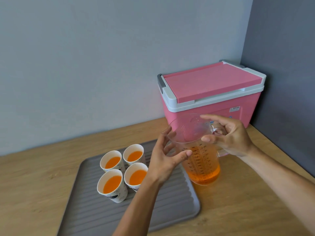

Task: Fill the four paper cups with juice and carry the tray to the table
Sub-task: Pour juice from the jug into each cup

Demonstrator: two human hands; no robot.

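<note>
Four cups, location?

Four paper cups [119, 197], upright, clustered two by two on the left half of a grey ridged tray [162, 210]. Each holds orange juice [112, 184], none up to the rim.

Tray sits where?

Flat on a wooden counter [238, 210], well in from the near edge.

Jug?

Clear measuring jug [201, 162], upright on the counter, just beside the tray's right edge. Juice fills roughly its lower third.

Left hand?

Left hand [163, 160] at the jug's left side, fingers spread wide, thumb tip at the jug wall. Contact or a small gap: cannot tell.

Right hand?

Right hand [233, 135] at the jug's handle. Forefinger straight out over the rim, thumb just under the rim. The other fingers blur into the clear handle; gripping or loose, cannot tell.

Background?

Pink cooler [211, 82], lid closed, in the corner behind the jug.
</note>
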